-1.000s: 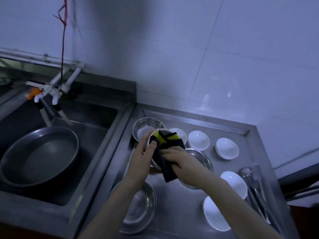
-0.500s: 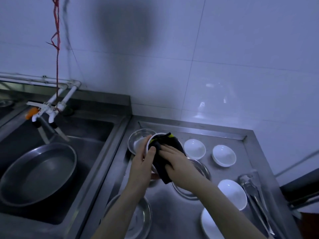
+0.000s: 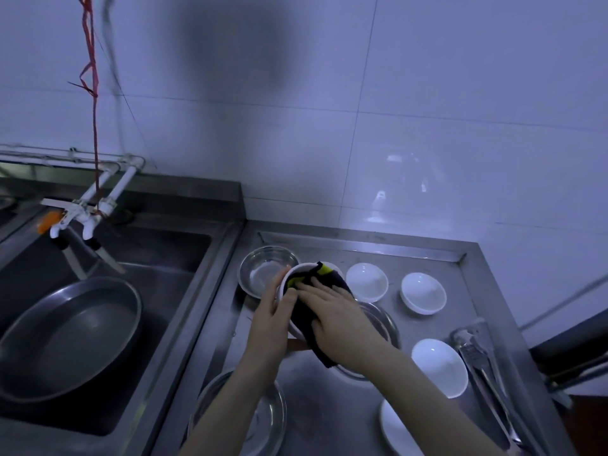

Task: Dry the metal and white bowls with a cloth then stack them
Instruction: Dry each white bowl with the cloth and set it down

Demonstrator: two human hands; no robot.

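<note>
Single head view, looking forward-down over counter (image 3: 329,406) and sink (image 3: 164,291), wall behind, close range.

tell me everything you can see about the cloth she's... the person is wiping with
The cloth is dark, navy or black, with a bright yellow-green patch near its top edge. It looks soft and is bunched, not spread flat. It fills the tilted white bowl held above the steel counter, and its lower end hangs below the bowl. The right hand presses it in with flat fingers; the left hand holds the bowl, its thumb touching the cloth.
</note>
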